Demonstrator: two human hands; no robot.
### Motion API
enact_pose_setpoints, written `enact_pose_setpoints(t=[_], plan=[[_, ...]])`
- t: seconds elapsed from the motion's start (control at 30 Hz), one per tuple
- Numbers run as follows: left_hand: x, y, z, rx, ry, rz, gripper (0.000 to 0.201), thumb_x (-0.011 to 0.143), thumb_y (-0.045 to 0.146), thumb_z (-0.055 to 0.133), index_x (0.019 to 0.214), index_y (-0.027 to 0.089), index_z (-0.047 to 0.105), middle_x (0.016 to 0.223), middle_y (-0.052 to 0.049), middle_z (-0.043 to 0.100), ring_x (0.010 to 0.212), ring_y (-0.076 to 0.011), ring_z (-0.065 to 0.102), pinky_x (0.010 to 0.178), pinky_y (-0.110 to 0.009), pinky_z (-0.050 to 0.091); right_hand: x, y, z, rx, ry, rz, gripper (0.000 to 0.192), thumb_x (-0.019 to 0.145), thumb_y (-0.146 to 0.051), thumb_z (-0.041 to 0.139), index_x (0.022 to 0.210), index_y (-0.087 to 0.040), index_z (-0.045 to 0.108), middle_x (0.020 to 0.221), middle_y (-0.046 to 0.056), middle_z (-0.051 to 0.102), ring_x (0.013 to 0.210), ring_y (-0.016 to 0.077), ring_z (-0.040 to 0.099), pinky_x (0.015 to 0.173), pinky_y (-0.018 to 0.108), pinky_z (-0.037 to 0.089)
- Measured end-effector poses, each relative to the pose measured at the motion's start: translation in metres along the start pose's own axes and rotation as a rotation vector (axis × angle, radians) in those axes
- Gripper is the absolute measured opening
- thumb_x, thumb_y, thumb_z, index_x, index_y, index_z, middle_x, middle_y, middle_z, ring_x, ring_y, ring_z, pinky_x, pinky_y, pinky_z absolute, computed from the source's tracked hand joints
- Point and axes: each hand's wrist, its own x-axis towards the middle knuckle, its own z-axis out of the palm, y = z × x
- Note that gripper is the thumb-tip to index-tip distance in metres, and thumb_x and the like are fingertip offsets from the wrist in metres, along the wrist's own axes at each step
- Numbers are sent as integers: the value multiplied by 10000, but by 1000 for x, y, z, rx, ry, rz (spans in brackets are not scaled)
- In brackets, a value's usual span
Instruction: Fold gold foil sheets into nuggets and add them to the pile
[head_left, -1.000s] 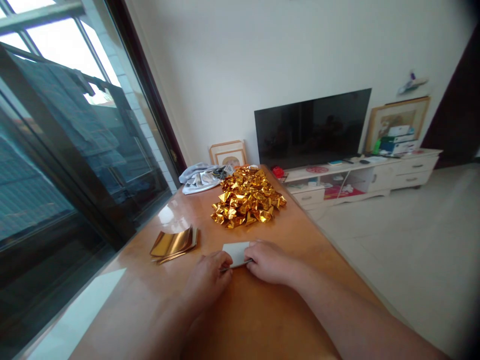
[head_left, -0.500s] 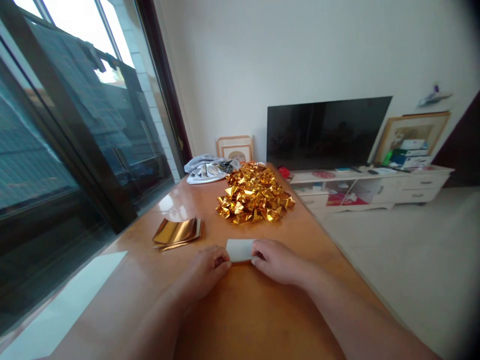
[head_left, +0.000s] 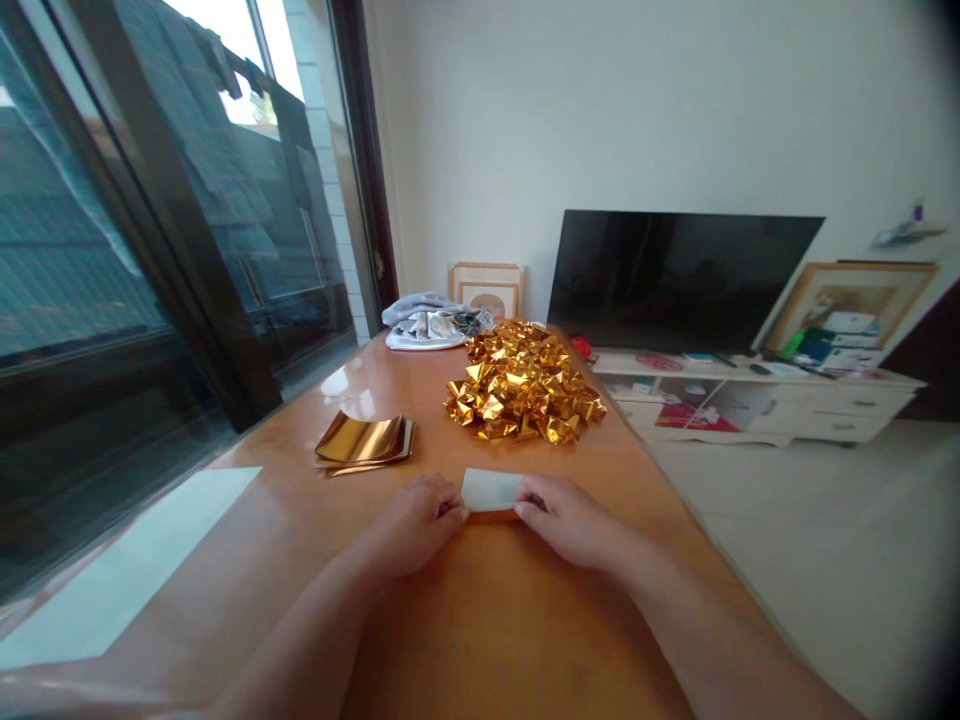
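A small sheet of foil paper (head_left: pixel 491 489), pale side up, lies near the middle of the wooden table (head_left: pixel 480 620). Its near edge is turned up in a narrow fold that shows an orange-gold strip. My left hand (head_left: pixel 424 520) pinches the left end of this fold, thumb against fingers. At the right end, my right hand (head_left: pixel 562 515) pinches the same fold. Left of my hands sits a stack of gold foil sheets (head_left: pixel 364 441), slightly curled. Beyond my hands rises a heap of folded gold foil pieces (head_left: pixel 525 385).
Grey and white cloth (head_left: pixel 427 322) lies at the table's far end. A pale sheet (head_left: pixel 142 570) rests along the left edge, by the glass door (head_left: pixel 180 250). Past the table's right edge stand a white TV cabinet (head_left: pixel 795 400) and a television (head_left: pixel 682 280).
The near edge of the foil sheet is folded up further, showing a wider orange-gold strip. Both hands keep their pinch. The whole view has shifted and tilted slightly.
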Motion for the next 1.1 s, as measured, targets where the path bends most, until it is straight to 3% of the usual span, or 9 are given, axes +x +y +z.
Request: enact_pose_setpoints(t=[0.4,0.87,1.1], plan=[[9,-5,7,64,36,-121,368,909,429,501,646,188,592,707,-33,618,645,-159,541,562,-278,267,8,12,11,3,33,162,216,886,-324,516,748,-188,612,699,-1,630,637,143,531,545,232,291],[17,-15,12,126,33,-153,360,921,441,460,697,203,612,749,-32,647,680,-174,566,581,-274,275,10,9,7,-85,23,211,152,841,-300,553,747,-196,613,710,8,656,634,141,549,527,240,268],[18,-11,11,175,18,-193,370,918,454,456,715,201,633,739,-36,643,662,-171,547,598,-278,288,10,9,7,-79,21,203,170,848,-313,551,748,-190,613,719,15,663,635,139,555,527,238,268]])
